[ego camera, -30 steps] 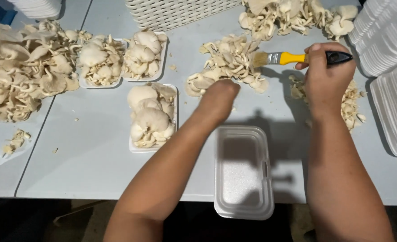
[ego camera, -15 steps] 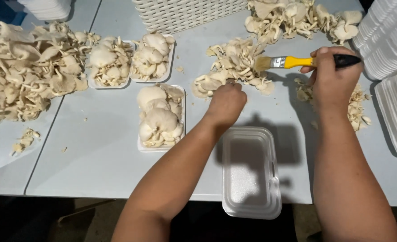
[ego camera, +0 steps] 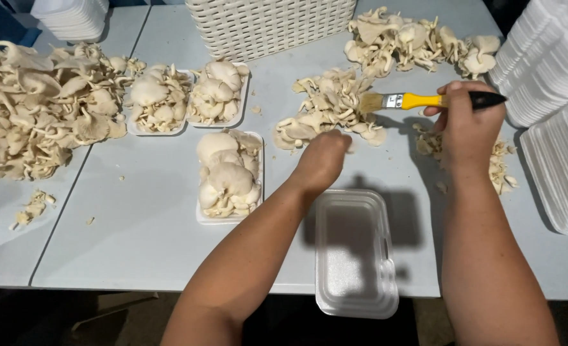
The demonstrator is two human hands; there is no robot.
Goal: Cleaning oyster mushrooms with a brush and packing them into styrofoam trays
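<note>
My right hand [ego camera: 465, 123] grips a paint brush [ego camera: 425, 100] with a yellow ferrule end and black handle, bristles pointing left over a loose pile of oyster mushrooms [ego camera: 329, 106]. My left hand [ego camera: 321, 159] reaches into the near edge of that pile, fingers curled down onto the mushrooms; whether it holds one is hidden. An empty white foam tray [ego camera: 354, 256] lies at the table's front edge, just below my left hand. A filled tray of mushrooms [ego camera: 228, 176] sits to its left.
Two more filled trays [ego camera: 188, 96] stand behind. A big mushroom heap [ego camera: 34, 109] covers the left. A white woven basket [ego camera: 271, 25] is at the back, another mushroom pile [ego camera: 412, 41] back right, stacks of foam trays [ego camera: 547, 70] on the right.
My left hand has pushed forward to the mushroom pile's edge. The brush hand has held its place. The view has shifted slightly.
</note>
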